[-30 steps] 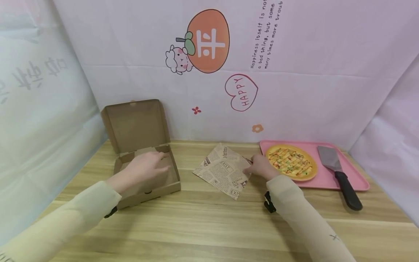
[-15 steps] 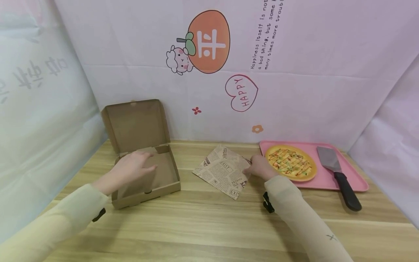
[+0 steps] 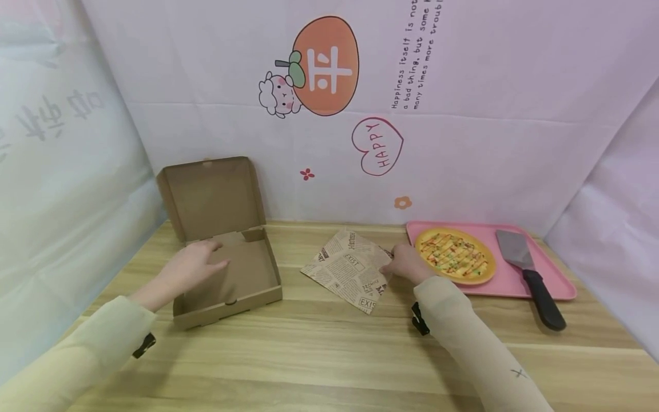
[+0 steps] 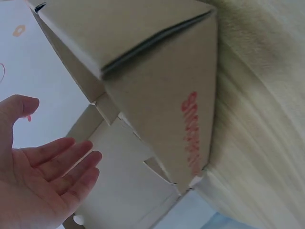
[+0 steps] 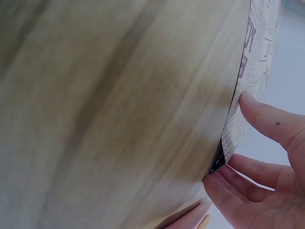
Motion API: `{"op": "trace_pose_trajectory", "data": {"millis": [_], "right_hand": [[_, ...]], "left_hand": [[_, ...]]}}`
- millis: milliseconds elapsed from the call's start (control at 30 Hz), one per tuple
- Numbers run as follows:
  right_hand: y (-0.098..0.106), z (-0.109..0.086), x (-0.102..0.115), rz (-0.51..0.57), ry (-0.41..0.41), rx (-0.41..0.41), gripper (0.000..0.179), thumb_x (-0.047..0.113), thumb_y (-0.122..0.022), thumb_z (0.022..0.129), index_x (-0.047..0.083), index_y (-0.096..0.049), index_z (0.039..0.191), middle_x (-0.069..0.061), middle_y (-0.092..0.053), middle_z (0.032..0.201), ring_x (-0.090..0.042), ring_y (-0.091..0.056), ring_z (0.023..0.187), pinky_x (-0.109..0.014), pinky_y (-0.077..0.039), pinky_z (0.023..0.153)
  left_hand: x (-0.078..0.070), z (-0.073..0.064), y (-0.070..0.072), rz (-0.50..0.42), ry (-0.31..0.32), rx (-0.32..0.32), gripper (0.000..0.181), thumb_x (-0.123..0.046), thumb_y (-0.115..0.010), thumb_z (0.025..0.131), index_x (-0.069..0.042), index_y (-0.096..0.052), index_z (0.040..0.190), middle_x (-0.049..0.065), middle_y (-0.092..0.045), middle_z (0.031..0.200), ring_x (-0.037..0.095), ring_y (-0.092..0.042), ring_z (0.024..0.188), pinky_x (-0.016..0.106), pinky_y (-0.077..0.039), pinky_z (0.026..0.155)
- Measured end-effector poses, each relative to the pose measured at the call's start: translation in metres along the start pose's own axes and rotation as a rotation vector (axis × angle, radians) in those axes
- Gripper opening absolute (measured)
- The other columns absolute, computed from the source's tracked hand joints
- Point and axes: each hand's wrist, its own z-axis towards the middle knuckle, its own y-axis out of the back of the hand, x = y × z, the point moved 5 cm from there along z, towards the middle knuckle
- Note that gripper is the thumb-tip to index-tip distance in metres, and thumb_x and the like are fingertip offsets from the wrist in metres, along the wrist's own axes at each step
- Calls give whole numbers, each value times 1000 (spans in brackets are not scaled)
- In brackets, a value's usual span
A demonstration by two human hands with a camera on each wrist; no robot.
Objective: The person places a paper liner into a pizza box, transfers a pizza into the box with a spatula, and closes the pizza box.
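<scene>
An open cardboard box (image 3: 252,274) stands at the left of the wooden table, its lid (image 3: 213,197) raised toward the back. My left hand (image 3: 187,269) is over the box's left side, holding nothing. In the left wrist view its fingers (image 4: 71,164) are loosely extended with the thumb apart, beside the box wall (image 4: 162,105). At the middle lies a sheet of newspaper-print wrapping paper (image 3: 347,272), set cornerwise. My right hand (image 3: 409,263) pinches its right corner. The right wrist view shows the thumb (image 5: 267,117) on the paper (image 5: 259,52) and fingertips at its slightly lifted corner.
A pink tray (image 3: 553,280) at the right bears a pizza (image 3: 455,256) and a spatula (image 3: 516,249), whose black handle (image 3: 544,300) sticks out over the tray's front edge. A printed white cloth (image 3: 463,166) closes off the back and both sides.
My left hand has moved left across the box, from over its middle to its left side. The right hand has stayed at the paper's corner, and the paper lies in the same place.
</scene>
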Motion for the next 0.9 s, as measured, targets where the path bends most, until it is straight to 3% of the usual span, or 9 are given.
{"op": "trace_pose_trajectory", "data": {"millis": [267, 600, 900], "right_hand": [[-1, 0, -1, -10, 10, -4, 35, 22, -74, 71, -7, -60, 85, -12, -59, 75, -23, -50, 67, -35, -44, 63], [0, -1, -1, -10, -6, 1, 36, 22, -74, 72, -8, -60, 86, -12, -58, 75, -23, -50, 67, -35, -45, 62], [-1, -1, 0, 3, -32, 6, 40, 22, -74, 72, -9, -60, 92, -13, -60, 79, -23, -52, 70, -36, -46, 67]], "left_hand": [[15, -3, -1, -44, 70, -4, 52, -26, -55, 88, 12, -47, 123, 32, -48, 122, 48, -43, 112, 58, -35, 93], [26, -9, 3, -132, 138, -62, 51, -18, -56, 86, 14, -43, 124, 38, -42, 123, 52, -40, 110, 60, -34, 92], [36, -13, 3, -161, 182, -73, 54, -15, -55, 86, 18, -39, 125, 39, -43, 120, 46, -51, 94, 58, -40, 84]]}}
